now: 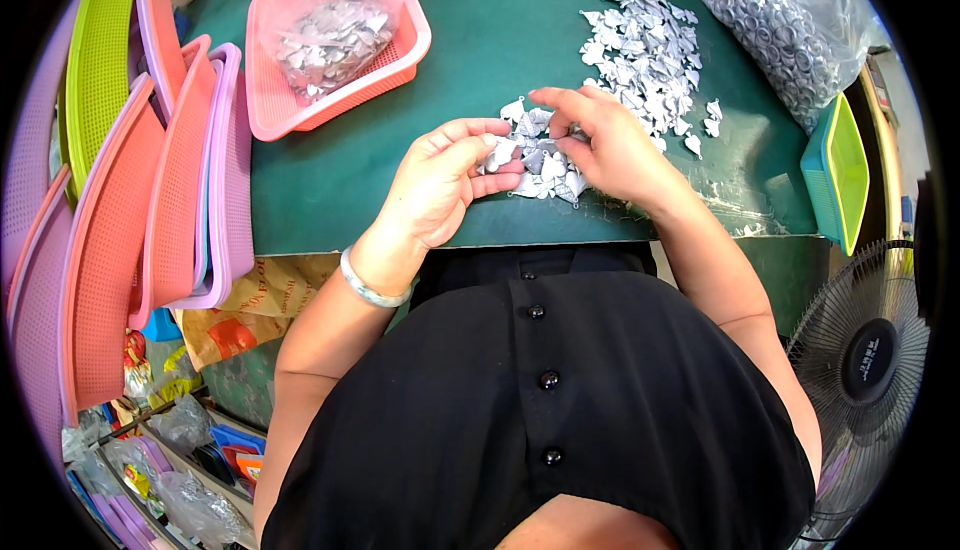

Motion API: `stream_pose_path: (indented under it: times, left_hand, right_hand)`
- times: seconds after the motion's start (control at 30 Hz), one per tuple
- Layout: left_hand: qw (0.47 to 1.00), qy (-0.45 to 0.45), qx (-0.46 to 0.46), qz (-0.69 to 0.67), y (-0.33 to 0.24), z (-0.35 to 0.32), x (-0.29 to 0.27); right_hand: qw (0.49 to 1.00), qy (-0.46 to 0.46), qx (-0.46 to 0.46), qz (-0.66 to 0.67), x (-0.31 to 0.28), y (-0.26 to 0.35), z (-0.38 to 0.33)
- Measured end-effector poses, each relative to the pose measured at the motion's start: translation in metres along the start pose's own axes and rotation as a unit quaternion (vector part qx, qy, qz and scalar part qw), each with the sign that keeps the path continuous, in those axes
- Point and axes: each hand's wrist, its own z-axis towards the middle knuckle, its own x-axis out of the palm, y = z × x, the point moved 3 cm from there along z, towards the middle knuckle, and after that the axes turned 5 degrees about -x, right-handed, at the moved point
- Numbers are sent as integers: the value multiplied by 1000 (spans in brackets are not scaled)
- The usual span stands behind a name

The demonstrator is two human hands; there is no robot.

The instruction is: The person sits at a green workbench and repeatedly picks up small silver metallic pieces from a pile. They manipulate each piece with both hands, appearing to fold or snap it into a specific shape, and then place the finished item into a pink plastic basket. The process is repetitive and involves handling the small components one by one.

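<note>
Small silver-grey leaf- or heart-shaped charms lie in a little heap (550,178) near the table's front edge. My left hand (432,182), palm turned up, is closed around a few pale charms (498,155) at its fingertips, at the heap's left side. Over the heap's right side is my right hand (618,148), its fingers bent and apart, thumb close to the charms. Nothing shows clearly in its grip, though the undersides of the fingers are hidden. A larger spread of the same charms (640,35) runs behind the right hand toward the far edge.
On the green table (480,30), a pink basket (345,90) holds a clear bag of charms (335,45). At right are a bag of grey ring-like pieces (785,45), a green-and-teal basket (838,175) and a fan (865,360). Stacked plastic baskets (110,250) crowd the left.
</note>
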Motion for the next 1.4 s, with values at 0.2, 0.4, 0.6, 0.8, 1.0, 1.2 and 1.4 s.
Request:
stream_pose_path:
  times: [0.2,0.4,0.6,0.8,1.0,1.2,1.4]
  left_hand:
    - [999,-9,-8,34,1,1,-4]
    - [998,-23,-15,61,-1,1,15]
    - [998,-16,-10,64,2,4,6]
    - [1000,-22,9,13,-1,1,2]
    - [996,6,24,-84,0,3,-9]
    - [999,-10,-7,-33,-1,-1,-2]
    - [999,-13,-36,37,2,-3,3]
  right_hand:
    - [958,-46,126,254,-1,-10,-3]
    - [885,-53,184,424,-2,-2,2]
    - [905,-73,167,384,1,-2,2]
    - [998,59,-17,32,-6,14,-7]
    - [997,57,-43,-4,-1,17,-6]
    - [997,68,0,31,-4,11,-4]
    - [967,21,69,245,-5,-6,-4]
